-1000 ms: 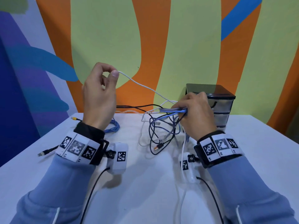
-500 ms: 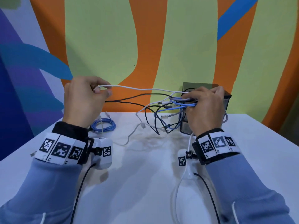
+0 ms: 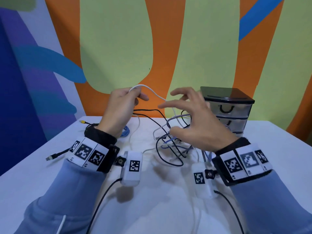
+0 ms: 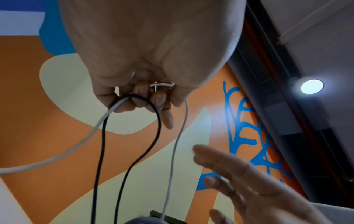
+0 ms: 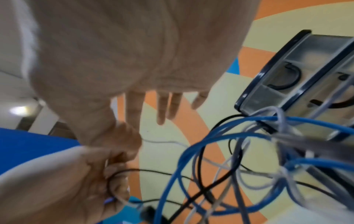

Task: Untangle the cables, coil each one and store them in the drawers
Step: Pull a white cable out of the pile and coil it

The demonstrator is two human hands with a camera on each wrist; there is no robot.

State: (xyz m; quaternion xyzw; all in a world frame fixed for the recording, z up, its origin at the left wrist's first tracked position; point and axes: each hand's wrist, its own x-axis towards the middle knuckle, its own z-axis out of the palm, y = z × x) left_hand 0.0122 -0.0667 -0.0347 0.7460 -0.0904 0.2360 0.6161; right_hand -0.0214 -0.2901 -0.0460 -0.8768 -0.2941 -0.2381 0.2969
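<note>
My left hand (image 3: 135,98) is raised over the back of the table and pinches a loop of white cable (image 3: 148,89). In the left wrist view its curled fingers (image 4: 153,100) also hook a black cable loop (image 4: 153,115) next to the white cable (image 4: 178,136). My right hand (image 3: 168,118) hovers with spread, straight fingers (image 5: 162,109) and holds nothing. Below it the tangle of blue, black and white cables (image 3: 172,146) lies on the table. The tangle (image 5: 229,136) shows blurred in the right wrist view. The small drawer unit (image 3: 226,107) stands shut behind my right hand.
A coiled blue cable (image 3: 125,132) lies behind my left wrist. A black cable with a yellow plug (image 3: 82,122) and another black plug (image 3: 50,157) lie at the left of the white table (image 3: 278,149). A painted wall rises just behind.
My right hand let go of the cable bundle and opened; the tangle dropped onto the table. My left hand moved right toward the centre, still holding the white cable.
</note>
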